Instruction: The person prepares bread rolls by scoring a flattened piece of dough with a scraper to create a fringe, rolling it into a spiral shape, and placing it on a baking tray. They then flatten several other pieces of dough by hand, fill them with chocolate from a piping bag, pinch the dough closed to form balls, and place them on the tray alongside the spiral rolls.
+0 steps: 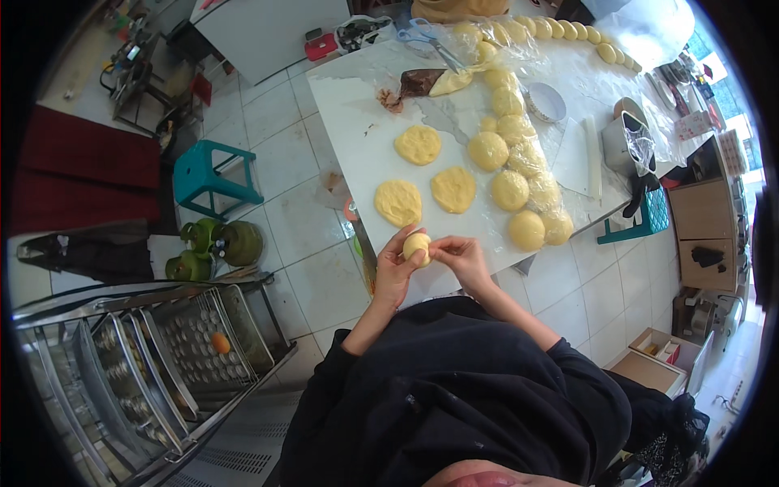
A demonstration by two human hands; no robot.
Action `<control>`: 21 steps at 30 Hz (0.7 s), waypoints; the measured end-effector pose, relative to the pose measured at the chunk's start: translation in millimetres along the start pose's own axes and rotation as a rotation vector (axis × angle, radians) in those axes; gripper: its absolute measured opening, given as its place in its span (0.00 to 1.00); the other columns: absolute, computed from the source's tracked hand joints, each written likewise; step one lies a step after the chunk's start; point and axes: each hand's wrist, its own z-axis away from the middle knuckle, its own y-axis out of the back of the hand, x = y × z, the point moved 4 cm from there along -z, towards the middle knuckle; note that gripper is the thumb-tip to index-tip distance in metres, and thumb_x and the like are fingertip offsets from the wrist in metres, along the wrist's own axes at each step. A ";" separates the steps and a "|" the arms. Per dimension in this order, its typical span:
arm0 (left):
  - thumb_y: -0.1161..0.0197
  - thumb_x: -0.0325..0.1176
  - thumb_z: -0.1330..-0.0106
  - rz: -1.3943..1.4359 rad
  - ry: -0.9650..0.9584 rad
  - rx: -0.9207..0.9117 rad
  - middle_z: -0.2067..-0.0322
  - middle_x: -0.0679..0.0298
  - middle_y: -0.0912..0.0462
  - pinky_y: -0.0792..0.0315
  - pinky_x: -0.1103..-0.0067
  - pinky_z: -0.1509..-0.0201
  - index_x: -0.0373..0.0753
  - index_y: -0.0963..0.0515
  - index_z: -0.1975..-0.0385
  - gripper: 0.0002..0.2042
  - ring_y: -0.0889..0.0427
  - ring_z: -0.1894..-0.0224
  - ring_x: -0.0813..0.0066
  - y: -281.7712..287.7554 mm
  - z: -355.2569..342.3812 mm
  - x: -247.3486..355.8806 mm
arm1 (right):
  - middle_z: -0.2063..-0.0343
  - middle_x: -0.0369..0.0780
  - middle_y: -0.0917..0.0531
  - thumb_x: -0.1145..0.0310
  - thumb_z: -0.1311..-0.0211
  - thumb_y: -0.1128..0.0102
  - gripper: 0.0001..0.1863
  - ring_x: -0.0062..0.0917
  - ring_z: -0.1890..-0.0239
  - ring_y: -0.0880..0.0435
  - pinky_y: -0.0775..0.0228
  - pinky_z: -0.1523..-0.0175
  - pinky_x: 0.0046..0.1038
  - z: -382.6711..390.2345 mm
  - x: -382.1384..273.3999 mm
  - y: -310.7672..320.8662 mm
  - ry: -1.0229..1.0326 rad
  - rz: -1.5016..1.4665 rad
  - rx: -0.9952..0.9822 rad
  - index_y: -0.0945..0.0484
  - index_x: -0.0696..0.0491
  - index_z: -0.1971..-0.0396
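Note:
A small ball of yellow dough (417, 244) is held between my two hands over the near edge of the white table (345, 96). My left hand (396, 264) is curled around it, thumb on its front. With fingertips pinched together, my right hand (459, 258) grips the ball's right side. Just beyond my hands lie three flattened dough rounds, the nearest dough round (398, 202) close to my left fingers. To their right, smooth dough balls (510, 191) sit in a column, some under clear plastic film (531, 154). A piping bag (442, 82) with dark and pale filling lies farther back.
Blue-handled scissors (438, 50) and a round white dish (546, 103) stand farther back on the table. At right is a metal container (627, 144). A teal stool (213, 174), green gas cylinders (235, 243) and a tray rack (162, 357) stand on the left.

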 end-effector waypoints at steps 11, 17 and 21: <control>0.34 0.28 0.63 -1.606 -0.593 -0.199 0.58 0.59 0.32 0.38 0.71 0.52 0.40 0.33 0.57 0.27 0.37 0.53 0.60 -44.6 -62.3 1.2 | 0.56 0.48 0.32 0.67 0.75 0.30 0.42 0.35 0.53 0.33 0.40 0.50 0.32 -70.2 -54.6 52.2 0.373 1.210 0.062 0.39 0.59 0.52; 0.34 0.22 0.68 -1.815 -0.480 -0.291 0.63 0.52 0.31 0.36 0.71 0.54 0.33 0.33 0.60 0.28 0.33 0.57 0.56 -60.8 -125.8 4.5 | 0.61 0.47 0.30 0.71 0.78 0.32 0.35 0.37 0.57 0.32 0.41 0.51 0.33 -93.8 -60.1 47.0 0.296 1.340 -0.036 0.32 0.58 0.59; 0.34 0.21 0.68 -1.774 -0.212 -0.292 0.66 0.55 0.30 0.33 0.71 0.58 0.35 0.30 0.64 0.24 0.29 0.62 0.57 -59.5 -129.2 9.9 | 0.69 0.46 0.26 0.75 0.75 0.37 0.24 0.37 0.63 0.28 0.36 0.57 0.32 -88.0 -64.7 53.8 0.260 1.117 -0.014 0.26 0.55 0.67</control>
